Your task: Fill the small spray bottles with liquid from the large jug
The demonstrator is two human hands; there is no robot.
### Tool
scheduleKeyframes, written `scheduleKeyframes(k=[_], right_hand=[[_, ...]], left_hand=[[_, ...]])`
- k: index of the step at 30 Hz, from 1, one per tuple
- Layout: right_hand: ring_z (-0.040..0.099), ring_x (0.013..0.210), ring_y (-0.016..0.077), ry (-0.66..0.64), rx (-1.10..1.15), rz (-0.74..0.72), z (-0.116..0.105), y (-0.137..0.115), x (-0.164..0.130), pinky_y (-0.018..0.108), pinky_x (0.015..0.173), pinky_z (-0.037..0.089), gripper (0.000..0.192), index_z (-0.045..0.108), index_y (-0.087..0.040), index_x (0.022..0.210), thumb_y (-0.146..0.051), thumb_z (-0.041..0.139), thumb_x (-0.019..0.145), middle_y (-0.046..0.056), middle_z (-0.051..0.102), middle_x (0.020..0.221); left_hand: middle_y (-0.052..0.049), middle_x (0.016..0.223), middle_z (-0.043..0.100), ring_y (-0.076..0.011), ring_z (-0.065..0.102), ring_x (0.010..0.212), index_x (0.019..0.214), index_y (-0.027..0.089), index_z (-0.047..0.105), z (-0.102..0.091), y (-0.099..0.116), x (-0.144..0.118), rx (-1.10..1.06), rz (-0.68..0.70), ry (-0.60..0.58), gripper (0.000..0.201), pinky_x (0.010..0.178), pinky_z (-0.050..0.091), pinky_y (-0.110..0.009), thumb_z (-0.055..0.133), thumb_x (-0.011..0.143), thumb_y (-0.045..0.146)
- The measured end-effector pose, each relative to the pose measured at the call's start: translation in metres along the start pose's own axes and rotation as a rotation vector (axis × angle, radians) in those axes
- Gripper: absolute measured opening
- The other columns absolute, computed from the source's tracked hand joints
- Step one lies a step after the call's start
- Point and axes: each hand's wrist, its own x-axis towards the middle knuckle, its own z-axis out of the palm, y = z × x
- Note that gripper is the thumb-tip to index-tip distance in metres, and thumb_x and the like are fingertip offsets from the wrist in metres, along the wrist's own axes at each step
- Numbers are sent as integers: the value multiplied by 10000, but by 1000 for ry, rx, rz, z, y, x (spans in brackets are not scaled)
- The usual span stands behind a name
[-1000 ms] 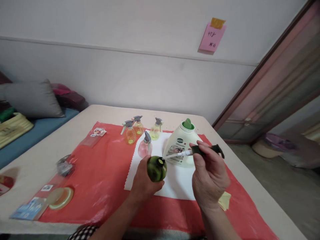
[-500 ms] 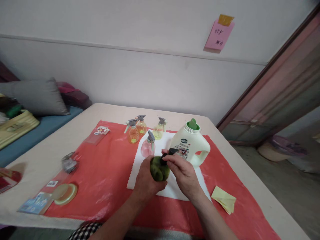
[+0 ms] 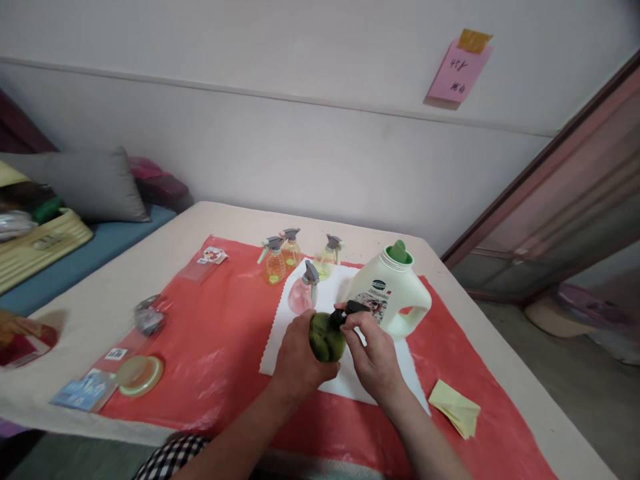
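Observation:
My left hand [image 3: 299, 357] grips a small round green spray bottle [image 3: 326, 337] above a white cloth [image 3: 345, 337]. My right hand [image 3: 374, 357] holds the dark spray head [image 3: 350, 311] seated on the bottle's neck, fingers closed round it. Just behind stand a pink spray bottle [image 3: 303, 293], two orange spray bottles [image 3: 275, 265] and a pale yellow one [image 3: 327, 261]. A large white detergent jug [image 3: 393, 290] with a green cap stands right of my hands.
A red plastic sheet [image 3: 215, 360] covers the beige table [image 3: 90, 313]. On its left lie a round lid [image 3: 139, 375], small packets [image 3: 83, 390] and a grey clump [image 3: 149, 319]. Folded yellow paper [image 3: 455, 407] lies at right. A cushion [image 3: 85, 183] and basket [image 3: 40, 243] sit far left.
My right hand pushed the spray head's tube down into the green bottle and now grips the head on the neck. The view shifted slightly right.

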Motion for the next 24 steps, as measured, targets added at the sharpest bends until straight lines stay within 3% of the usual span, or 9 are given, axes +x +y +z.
scheduleKeyframes(k=[6, 9, 12, 14, 16, 18, 21, 24], right_hand=[[691, 998, 245, 248, 74, 110, 20, 13, -3, 414, 944, 541, 353, 523, -276, 838, -466, 817, 802, 21, 682, 939], [675, 960, 227, 295, 154, 161, 29, 17, -1, 407, 924, 559, 452, 504, -275, 876, -506, 863, 728, 0, 639, 922], [688, 971, 237, 253, 225, 215, 30, 17, 1, 424, 921, 575, 506, 570, -268, 993, -532, 887, 700, 21, 683, 972], [699, 1093, 270, 188, 265, 232, 24, 15, 3, 468, 1010, 560, 599, 632, -265, 1104, -547, 915, 657, 62, 733, 1107], [666, 1256, 308, 88, 309, 258, 13, 13, 5, 519, 1128, 496, 650, 691, -270, 1173, -560, 923, 640, 89, 743, 1264], [612, 1367, 324, -24, 341, 302, 2, 12, 7, 554, 1209, 416, 579, 742, -281, 1182, -564, 891, 699, 88, 726, 1368], [596, 1382, 326, -138, 277, 296, -9, 12, 11, 567, 1243, 361, 433, 789, -275, 1123, -569, 814, 807, 91, 727, 1384], [636, 1299, 319, -131, 202, 248, -9, 14, 14, 553, 1209, 405, 470, 781, -268, 1145, -582, 820, 798, 98, 749, 1310]], left_hand=[[-77, 1298, 690, -373, 623, 1268, 1310, 283, 607, 2, -2, 0, -9, 8, 14, 864, 1099, 459, -494, 877, 498, 167], [-76, 1281, 696, -382, 623, 1272, 1287, 278, 620, 2, -1, 0, -5, 8, 17, 859, 1110, 460, -504, 887, 479, 156], [-90, 1314, 687, -384, 622, 1285, 1314, 271, 600, 2, 1, 0, 2, -9, -11, 892, 1117, 462, -505, 896, 480, 161], [-102, 1349, 671, -380, 621, 1288, 1340, 264, 580, 0, 3, 1, 9, -26, -44, 892, 1102, 471, -503, 893, 508, 187], [-111, 1371, 662, -375, 618, 1289, 1356, 254, 568, -2, 5, 1, 13, -31, -69, 874, 1092, 470, -499, 878, 541, 206], [-116, 1374, 663, -374, 608, 1297, 1364, 248, 562, -3, 7, 1, 16, -25, -84, 875, 1101, 458, -500, 868, 545, 204], [-123, 1363, 672, -381, 605, 1298, 1372, 247, 561, -3, 6, 1, 20, -29, -95, 906, 1111, 447, -508, 870, 522, 195], [-121, 1362, 673, -383, 614, 1286, 1370, 252, 565, -1, 2, 0, 9, -28, -82, 919, 1107, 452, -507, 874, 506, 194]])
